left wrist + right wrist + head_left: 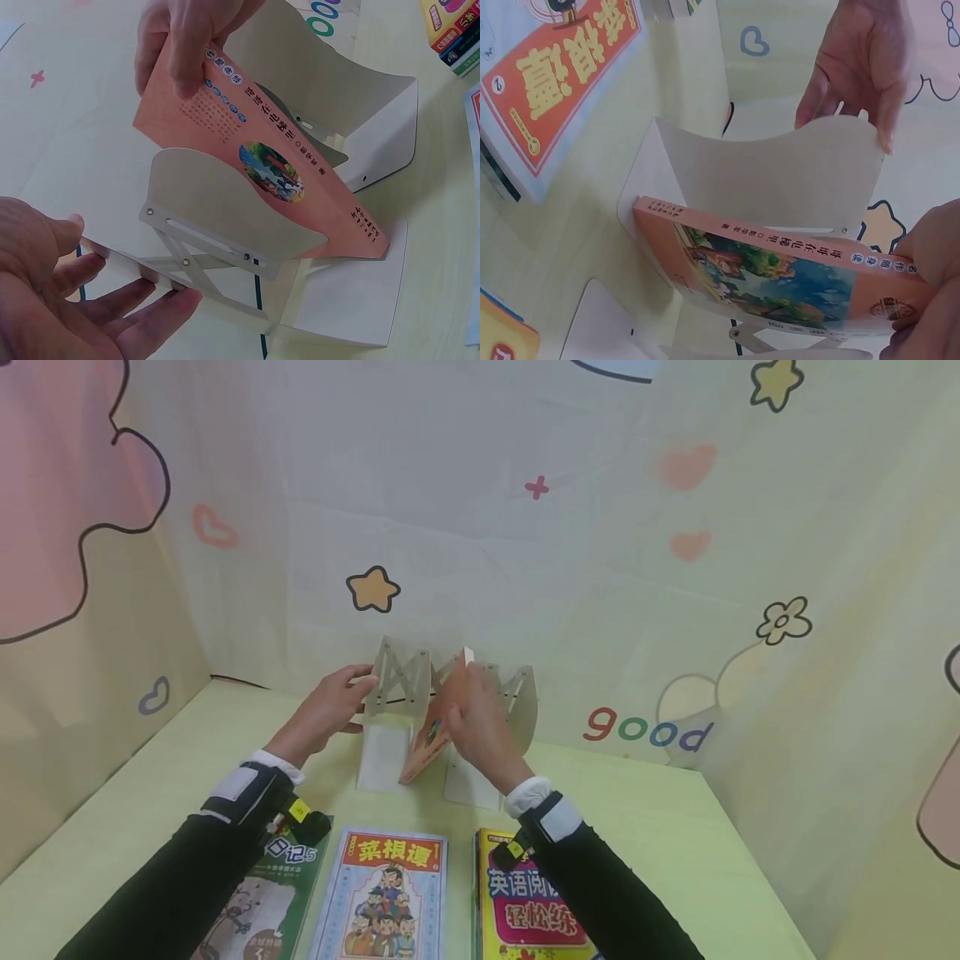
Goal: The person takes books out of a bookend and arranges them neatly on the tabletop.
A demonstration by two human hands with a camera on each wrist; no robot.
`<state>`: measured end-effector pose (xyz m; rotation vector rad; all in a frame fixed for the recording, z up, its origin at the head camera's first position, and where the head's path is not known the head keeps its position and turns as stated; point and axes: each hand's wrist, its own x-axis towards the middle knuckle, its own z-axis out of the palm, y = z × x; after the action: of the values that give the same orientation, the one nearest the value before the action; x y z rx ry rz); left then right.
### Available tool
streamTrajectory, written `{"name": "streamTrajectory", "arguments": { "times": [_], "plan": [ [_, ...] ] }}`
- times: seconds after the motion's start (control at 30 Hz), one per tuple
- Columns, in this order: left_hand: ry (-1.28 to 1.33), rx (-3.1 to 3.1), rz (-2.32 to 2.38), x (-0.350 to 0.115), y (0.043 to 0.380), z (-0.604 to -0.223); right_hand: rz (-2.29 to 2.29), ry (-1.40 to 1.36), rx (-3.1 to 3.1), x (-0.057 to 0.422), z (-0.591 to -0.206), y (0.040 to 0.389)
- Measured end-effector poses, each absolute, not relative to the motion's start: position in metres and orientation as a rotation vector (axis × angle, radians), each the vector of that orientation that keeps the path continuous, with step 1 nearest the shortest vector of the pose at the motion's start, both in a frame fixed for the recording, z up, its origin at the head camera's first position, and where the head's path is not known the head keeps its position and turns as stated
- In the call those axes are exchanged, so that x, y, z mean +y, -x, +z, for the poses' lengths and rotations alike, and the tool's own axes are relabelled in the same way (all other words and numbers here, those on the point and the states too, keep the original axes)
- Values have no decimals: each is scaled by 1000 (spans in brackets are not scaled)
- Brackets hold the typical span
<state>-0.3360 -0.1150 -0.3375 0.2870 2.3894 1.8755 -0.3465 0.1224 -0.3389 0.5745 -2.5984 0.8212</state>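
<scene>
A white expandable book rack point(522, 703) with crisscross metal links stands against the back of the table. My right hand point(486, 722) grips an orange book point(432, 739) by its upper end. The book leans at a slant between two of the rack's upright panels, its lower corner down at the white base plate, as the left wrist view shows. My left hand point(330, 706) holds the rack's left end panel point(772, 169) at its edge, thumb on one side and fingers on the other. Part of the rack is hidden behind my right hand.
Along the front lie a green book point(296, 868), a light-blue book point(393, 889) with a red title band, and a yellow-and-pink book point(536, 914) on a stack. A printed curtain point(465, 527) hangs behind the table point(645, 827). My sleeves overlap the outer books.
</scene>
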Motion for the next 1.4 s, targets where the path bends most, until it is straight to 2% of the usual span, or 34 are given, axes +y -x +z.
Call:
{"name": "streamTrajectory", "arguments": {
  "times": [0.43, 0.77, 1.13, 1.4],
  "plan": [
    [-289, 2403, 1885, -114, 336, -339, 591, -633, -2397, 119, -351, 319],
    [-285, 2417, 1875, -113, 335, -339, 983, -756, -2380, 124, -360, 285],
    [-300, 2437, 1847, -113, 334, -336, 1156, -586, -2467, 140, -369, 251],
    [-285, 2446, 1837, -112, 333, -337, 1260, -501, -2465, 158, -375, 243]
  ]
}}
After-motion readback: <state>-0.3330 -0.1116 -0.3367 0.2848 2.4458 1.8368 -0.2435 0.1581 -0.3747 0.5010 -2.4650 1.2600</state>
